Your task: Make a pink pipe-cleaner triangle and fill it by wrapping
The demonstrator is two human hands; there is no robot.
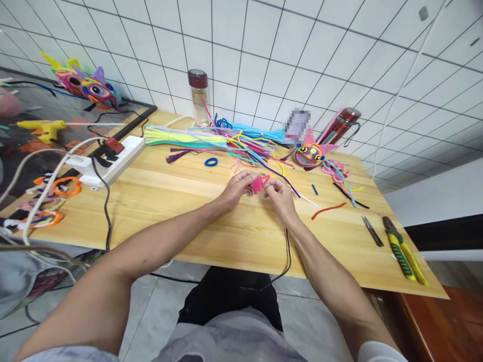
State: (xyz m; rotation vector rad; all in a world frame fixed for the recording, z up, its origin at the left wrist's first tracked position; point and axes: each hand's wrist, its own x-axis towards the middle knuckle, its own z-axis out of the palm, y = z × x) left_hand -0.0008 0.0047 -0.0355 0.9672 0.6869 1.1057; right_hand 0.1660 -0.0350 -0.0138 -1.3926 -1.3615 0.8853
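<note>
Over the middle of the wooden table, a small pink piece of bent pipe cleaner (258,184) is held between both hands. My left hand (238,188) pinches its left side, fingers closed. At its right edge, the thumb and fingers of my right hand (279,197) are closed on it too. Rows of pink lie side by side in it, and a loop shows at the upper right. Just beyond my hands lies a heap of coloured pipe cleaners (249,146). A blue ring (211,162) of the same fuzzy material rests to the left of the heap.
A white power strip (113,163) with cables lies left, near a yellow glue gun (41,129). Pliers (405,251) and small snips (373,231) lie right. A glass bottle (198,98), a brown flask (341,125) and a colourful fuzzy figure (310,155) stand at the back.
</note>
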